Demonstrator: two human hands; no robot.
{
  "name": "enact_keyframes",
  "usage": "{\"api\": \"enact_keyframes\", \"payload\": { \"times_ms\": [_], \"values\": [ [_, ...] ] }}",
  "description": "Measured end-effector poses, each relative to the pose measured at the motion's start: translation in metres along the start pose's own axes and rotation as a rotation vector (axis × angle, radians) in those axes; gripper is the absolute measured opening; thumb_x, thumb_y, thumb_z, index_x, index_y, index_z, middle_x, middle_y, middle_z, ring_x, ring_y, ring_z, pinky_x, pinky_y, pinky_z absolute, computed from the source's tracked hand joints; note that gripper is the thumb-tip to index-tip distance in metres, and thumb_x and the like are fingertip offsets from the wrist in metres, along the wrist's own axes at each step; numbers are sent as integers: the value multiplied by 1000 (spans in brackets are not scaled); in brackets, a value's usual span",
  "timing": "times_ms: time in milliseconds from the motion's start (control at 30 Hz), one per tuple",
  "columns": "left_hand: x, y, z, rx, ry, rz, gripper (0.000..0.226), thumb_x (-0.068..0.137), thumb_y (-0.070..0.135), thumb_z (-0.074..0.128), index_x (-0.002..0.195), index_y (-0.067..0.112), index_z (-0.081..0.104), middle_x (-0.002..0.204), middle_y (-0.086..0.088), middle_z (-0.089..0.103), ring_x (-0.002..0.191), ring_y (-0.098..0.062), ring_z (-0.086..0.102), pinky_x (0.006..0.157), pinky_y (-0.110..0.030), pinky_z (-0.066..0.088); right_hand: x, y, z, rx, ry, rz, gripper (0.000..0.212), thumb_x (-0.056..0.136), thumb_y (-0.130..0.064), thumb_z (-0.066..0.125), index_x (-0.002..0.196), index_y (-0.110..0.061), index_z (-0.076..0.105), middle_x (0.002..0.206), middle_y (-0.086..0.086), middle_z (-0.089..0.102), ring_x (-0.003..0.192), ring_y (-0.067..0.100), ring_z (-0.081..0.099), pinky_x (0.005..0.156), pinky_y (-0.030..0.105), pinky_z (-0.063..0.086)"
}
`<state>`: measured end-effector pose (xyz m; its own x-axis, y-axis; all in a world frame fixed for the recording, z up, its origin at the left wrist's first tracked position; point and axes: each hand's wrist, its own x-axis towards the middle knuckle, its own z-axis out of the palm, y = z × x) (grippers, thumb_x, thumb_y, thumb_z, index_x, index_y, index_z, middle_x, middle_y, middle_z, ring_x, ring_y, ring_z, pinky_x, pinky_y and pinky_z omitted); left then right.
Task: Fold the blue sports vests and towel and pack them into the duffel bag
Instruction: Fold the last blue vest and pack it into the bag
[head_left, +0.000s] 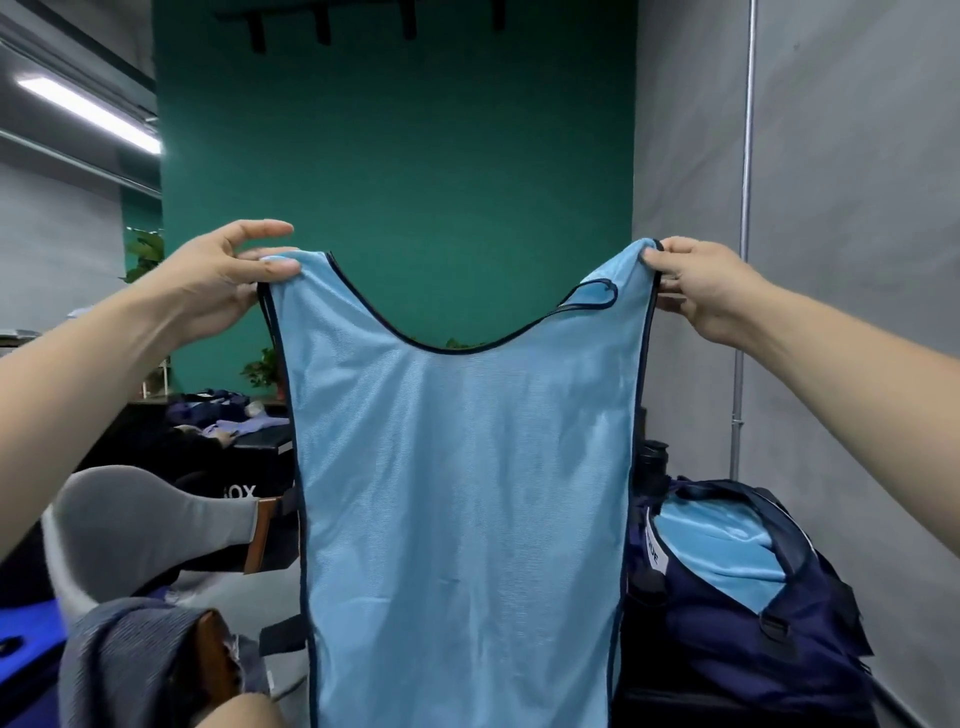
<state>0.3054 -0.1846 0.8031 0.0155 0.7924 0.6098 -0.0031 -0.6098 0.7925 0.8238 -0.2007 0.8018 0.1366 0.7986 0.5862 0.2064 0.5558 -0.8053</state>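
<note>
Hanging from the grip, the vest (462, 467) is thin, faintly glossy mesh cloth. Below the right hand (696, 291), the duffel bag (727, 660) is matt woven fabric.

The lower hem of the blue vest (467, 493) was cut off by the bottom edge, the left part of the duffel bag (753, 639) and most of a dark bottle (652, 460) were hidden behind it, and the lettering on a black box (244, 467) was partly covered.

Dim room, bright ceiling strip light (88, 111) upper left, wide-angle edge bending.
</note>
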Motion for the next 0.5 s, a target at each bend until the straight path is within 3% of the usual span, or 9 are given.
{"api": "enact_keyframes", "payload": {
  "times_ms": [100, 200, 333, 433, 500],
  "values": [
    [-1, 12, 0, -29, -13, 20, 63, 82, 2, 77, 142, 17, 63, 128, -10, 76, 112, -19, 74, 102, -30, 54, -4, -10, -1, 120, -34, 41, 17, 105, -28, 66, 89, -23, 67, 95, 2, 71, 83, 21, 68, 91, 36, 55],
    [-1, 22, 1, -39, -21, 44, 63, 84, 2, 75, 144, 18, 62, 125, -7, 78, 112, -17, 73, 102, -28, 56, -11, -19, -3, 248, -33, 66, 17, 101, -31, 73, 109, -17, 71, 99, 3, 74, 86, 20, 73, 81, 32, 60],
    [2, 24, 1, -62, -32, 60, 58, 93, -3, 69, 147, 19, 60, 127, -7, 77, 114, -16, 72, 106, -27, 55, -13, -19, -1, 316, -63, 72, 21, 100, -36, 73, 110, -17, 71, 92, -1, 75, 82, 17, 73, 74, 30, 60],
    [8, 9, 5, -92, -22, 37, 56, 94, -4, 67, 145, 18, 61, 124, -6, 78, 110, -15, 74, 98, -22, 59, -7, -6, 3, 313, -30, 65, 16, 101, -33, 72, 102, -17, 71, 79, -5, 72, 71, 12, 70, 70, 27, 58],
    [17, -10, 10, -97, -5, 7, 56, 93, -5, 69, 144, 16, 61, 125, -7, 78, 112, -16, 75, 95, -23, 59, 1, 10, 7, 273, 8, 66, 16, 99, -32, 74, 103, -16, 72, 85, -4, 73, 72, 12, 68, 71, 26, 56]
  ]
}}
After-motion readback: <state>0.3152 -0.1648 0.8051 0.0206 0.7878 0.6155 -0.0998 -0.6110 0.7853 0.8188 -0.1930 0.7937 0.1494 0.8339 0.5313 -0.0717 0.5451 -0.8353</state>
